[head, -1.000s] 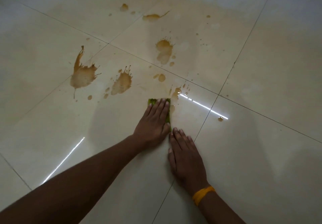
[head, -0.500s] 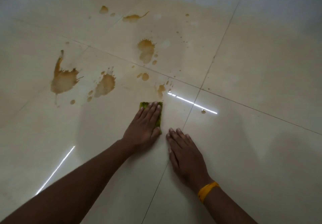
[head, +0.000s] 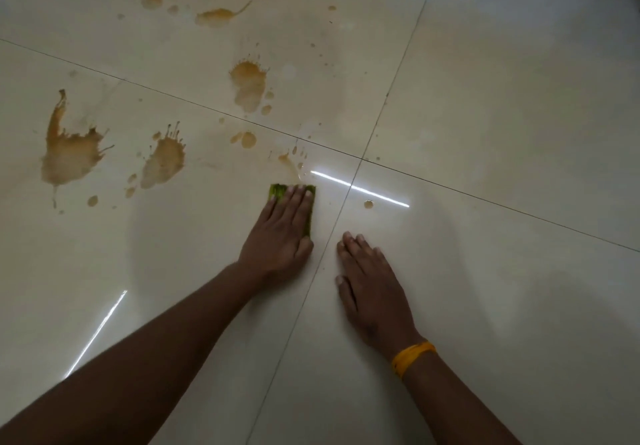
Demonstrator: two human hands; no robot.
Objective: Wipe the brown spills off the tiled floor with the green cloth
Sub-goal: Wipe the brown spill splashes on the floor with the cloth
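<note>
My left hand (head: 282,233) lies flat on the green cloth (head: 277,191), pressing it to the cream tiled floor (head: 502,126); only the cloth's far edge and right side show past the fingers. Just beyond the cloth is a thin brown smear (head: 289,164). Larger brown spills lie further out: a big splash (head: 67,153) at far left, another splash (head: 162,164) beside it, a blot (head: 248,84) past the grout line, and a streak (head: 216,16) near the top. One small drop (head: 369,204) sits to the right. My right hand (head: 370,285) rests flat on the floor, empty, with a yellow band at the wrist.
Dark grout lines (head: 360,160) cross just beyond the cloth. Bright light reflections (head: 360,190) streak the glossy tiles. Several tiny brown specks (head: 322,60) dot the far tile. A pale wet sheen covers the tiles around the spills.
The left hand and cloth have pulled back toward me, and the brown spot just ahead of them has thinned to a faint smear. The right hand has shifted apart from the left.
</note>
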